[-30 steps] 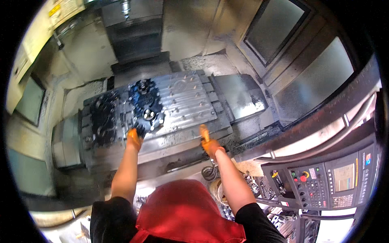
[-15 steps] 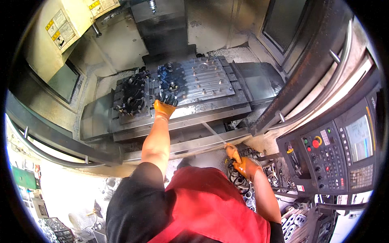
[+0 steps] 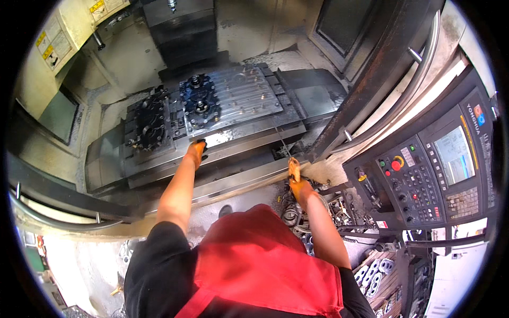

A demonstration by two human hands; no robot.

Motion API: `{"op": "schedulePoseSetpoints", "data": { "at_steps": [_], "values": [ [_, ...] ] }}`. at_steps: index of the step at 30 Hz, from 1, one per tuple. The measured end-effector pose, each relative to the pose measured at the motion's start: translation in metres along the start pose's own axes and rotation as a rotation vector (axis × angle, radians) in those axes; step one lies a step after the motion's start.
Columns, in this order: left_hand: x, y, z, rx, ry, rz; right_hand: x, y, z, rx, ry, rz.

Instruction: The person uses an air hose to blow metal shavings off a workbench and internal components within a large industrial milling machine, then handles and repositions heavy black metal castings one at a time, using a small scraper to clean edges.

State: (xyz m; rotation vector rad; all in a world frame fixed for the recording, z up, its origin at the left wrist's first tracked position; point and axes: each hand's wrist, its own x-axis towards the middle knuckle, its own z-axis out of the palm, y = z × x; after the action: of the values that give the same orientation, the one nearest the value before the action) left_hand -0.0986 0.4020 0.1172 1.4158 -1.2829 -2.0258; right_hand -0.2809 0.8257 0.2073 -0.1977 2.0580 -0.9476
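At the left of the machine bed (image 3: 270, 134) lies a dark, openwork casting (image 3: 152, 117), with clamps about it. Next comes the left hand (image 3: 196, 152), in an orange glove with dark fingertips, over the bed's front edge; its fingers look loosely bent, but I cannot tell whether they are closed, nor whether they touch the metal.

Just beyond that hand, ahead and slightly to the right, a second dark casting (image 3: 192, 112) sits on the left part of a silver, ribbed plate (image 3: 241, 100). The casting's long axis runs away from the person, while the bed's runs left to right with its right end set farther off. Of the two hands, the left is clearly the nearer to this casting.

Farther right, the right hand (image 3: 300, 190) — gloved in orange too — is closed around an air gun (image 3: 295, 168), in front of the bed and lower in view than the left hand. The gun's thin nozzle (image 3: 283, 142) points forward and slightly left, toward the plate's right front corner; the dark casting lies well apart from it, ahead and to the left. A coiled hose (image 3: 290, 216) hangs below the hand.

At the far right stands a control panel (image 3: 424, 185), with pale castings (image 3: 374, 278) lying on wood below it.
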Motion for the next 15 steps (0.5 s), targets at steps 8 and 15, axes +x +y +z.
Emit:
{"op": "schedulePoseSetpoints", "data": {
  "at_steps": [8,15],
  "values": [
    [-0.042,-0.145,-0.136,0.057,0.049,-0.196,0.053,-0.090,0.069,-0.270,-0.007,0.010],
    [-0.093,-0.191,-0.245,-0.027,0.148,-0.373,0.070,-0.091,0.094,-0.026,0.168,0.152]
  ]
}}
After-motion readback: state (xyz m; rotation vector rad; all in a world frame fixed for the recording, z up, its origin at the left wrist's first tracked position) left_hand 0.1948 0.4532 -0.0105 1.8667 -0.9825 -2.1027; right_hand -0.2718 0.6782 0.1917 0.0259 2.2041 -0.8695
